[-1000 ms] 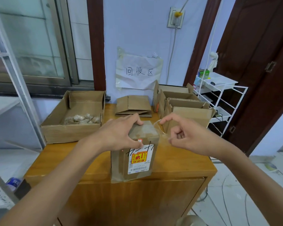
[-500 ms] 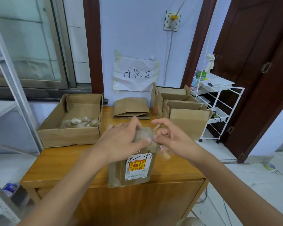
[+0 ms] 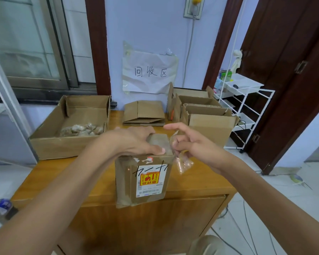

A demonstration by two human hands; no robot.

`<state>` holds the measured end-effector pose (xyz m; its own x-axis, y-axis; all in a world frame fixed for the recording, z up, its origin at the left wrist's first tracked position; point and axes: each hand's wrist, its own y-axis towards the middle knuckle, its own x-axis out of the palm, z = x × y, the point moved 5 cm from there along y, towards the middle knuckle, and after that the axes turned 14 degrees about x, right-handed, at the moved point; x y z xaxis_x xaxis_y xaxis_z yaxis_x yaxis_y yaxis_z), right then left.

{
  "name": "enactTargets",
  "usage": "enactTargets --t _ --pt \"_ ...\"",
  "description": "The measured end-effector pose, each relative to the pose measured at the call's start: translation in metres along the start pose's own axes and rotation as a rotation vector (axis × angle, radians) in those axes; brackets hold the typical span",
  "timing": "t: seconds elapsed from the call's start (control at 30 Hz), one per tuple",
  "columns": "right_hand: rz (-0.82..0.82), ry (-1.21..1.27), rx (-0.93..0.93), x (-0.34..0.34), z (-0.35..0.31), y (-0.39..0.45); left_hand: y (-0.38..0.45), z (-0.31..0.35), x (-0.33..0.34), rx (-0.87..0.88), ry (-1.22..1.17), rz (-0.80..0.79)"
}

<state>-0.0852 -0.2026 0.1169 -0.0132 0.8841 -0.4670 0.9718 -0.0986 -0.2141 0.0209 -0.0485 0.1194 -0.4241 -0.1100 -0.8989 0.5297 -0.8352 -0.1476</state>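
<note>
At the lower left edge stands a bottle [image 3: 3, 205], its label too blurred to read. On the left of the wooden table [image 3: 201, 181] is an open cardboard tray [image 3: 50, 150] with crumpled wads [image 3: 81, 128] inside. The left hand [image 3: 131, 140] lies spread over the top of the parcel [image 3: 125, 181] in the middle of the frame, at the table's near edge, thumb flat along the front rim, holding it down. The parcel's white label [image 3: 149, 183] carries a barcode, a red and yellow sticker with an arrow, and black marker strokes; its small print is unreadable. Above, a paper sign [image 3: 149, 72] on the wall reads 回收区, over a flattened box [image 3: 144, 113]. The right hand [image 3: 197, 144] pinches a strip of clear tape [image 3: 184, 162] beside the parcel's right top corner, forefinger stretched out. Open boxes [image 3: 208, 129] and a white rack [image 3: 247, 103] stand at right.
</note>
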Motion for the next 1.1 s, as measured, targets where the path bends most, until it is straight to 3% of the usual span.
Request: enactTargets --t 0.17,0.27,0.43,0.6,0.73,0.87,1.1 --pt "-0.014 -0.219 -0.065 -0.003 -0.012 0.001 0.010 -0.002 0.001 0.004 0.009 -0.026" --pt "0.121 -0.624 -0.085 -0.008 -0.028 0.001 0.012 0.000 0.000 -0.006 0.081 -0.018" --pt "0.231 -1.225 -0.118 0.010 -0.065 -0.001 0.014 -0.001 0.002 0.043 -0.027 -0.022" --pt "0.341 -1.527 -0.252 0.025 -0.076 -0.006 0.010 -0.004 0.001 0.047 0.019 0.008" --pt "0.370 -1.590 -0.494 0.030 -0.073 -0.011 0.005 -0.001 0.001 0.105 0.093 0.071" --pt "0.314 -1.498 -0.466 0.024 -0.070 -0.001 -0.004 -0.006 0.001 0.217 0.065 0.164" --pt "0.349 -1.151 -0.344 0.009 -0.067 0.007 -0.013 -0.009 0.000 0.233 0.130 0.197"
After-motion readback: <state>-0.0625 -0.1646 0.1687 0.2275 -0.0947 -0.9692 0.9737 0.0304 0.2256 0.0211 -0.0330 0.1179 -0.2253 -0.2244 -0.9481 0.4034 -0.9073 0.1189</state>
